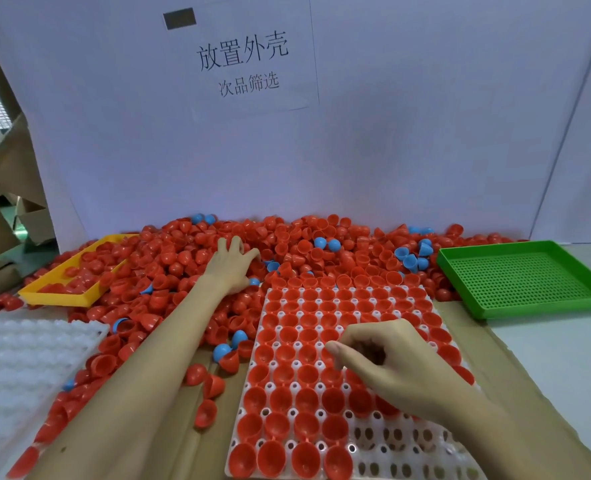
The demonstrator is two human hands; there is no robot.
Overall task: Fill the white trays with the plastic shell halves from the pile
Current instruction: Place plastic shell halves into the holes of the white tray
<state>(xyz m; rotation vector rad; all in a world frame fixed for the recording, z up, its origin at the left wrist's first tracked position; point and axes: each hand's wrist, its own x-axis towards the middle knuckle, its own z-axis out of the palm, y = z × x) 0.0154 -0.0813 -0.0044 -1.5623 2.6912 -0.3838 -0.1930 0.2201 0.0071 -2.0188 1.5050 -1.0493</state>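
— Where are we seeing the hands working?

— We are watching the left hand (232, 263) reaching at eleven o'clock, fingers spread over the pile (322, 251) of red shell halves. The right hand (387, 358) is hovering at five o'clock over the white tray (387, 455), fingers curling toward the thumb; whether they are pinching a shell, we cannot tell.

— And the tray?

— It is sitting mostly filled.

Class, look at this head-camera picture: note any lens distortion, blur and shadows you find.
Head view: wide-angle bending bows the backboard edges and stretches the forearms; right hand slightly soft; lighting even, only a faint shadow under it on the white tray.
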